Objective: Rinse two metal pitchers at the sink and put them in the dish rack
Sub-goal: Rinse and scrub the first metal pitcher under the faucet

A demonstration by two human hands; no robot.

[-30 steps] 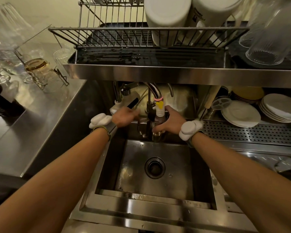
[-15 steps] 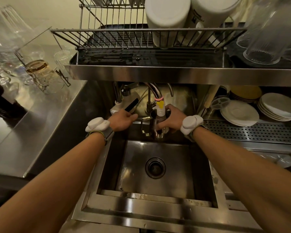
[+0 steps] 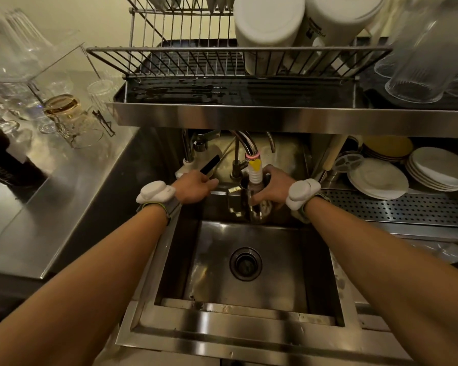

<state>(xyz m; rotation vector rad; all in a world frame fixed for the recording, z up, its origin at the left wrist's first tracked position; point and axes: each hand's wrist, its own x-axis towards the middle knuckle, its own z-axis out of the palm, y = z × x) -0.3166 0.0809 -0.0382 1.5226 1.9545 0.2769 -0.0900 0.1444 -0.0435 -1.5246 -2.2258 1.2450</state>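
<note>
A small shiny metal pitcher is held upright at the back of the steel sink, its mouth right under the ribbed white spout of the faucet. My right hand is wrapped around the pitcher's side. My left hand rests on the black tap handle at the left of the faucet. A wire dish rack stands on the shelf above the sink. I can make out only one metal pitcher.
Two white containers lie in the rack's right part, and clear glasses stand further right. Stacked plates sit under the shelf on the right. Glassware crowds the steel counter on the left. The drain lies mid-basin.
The pitcher rose slightly, so its mouth is closer around the faucet spout. My left hand slid back a little along the tap handle. The view shifted slightly.
</note>
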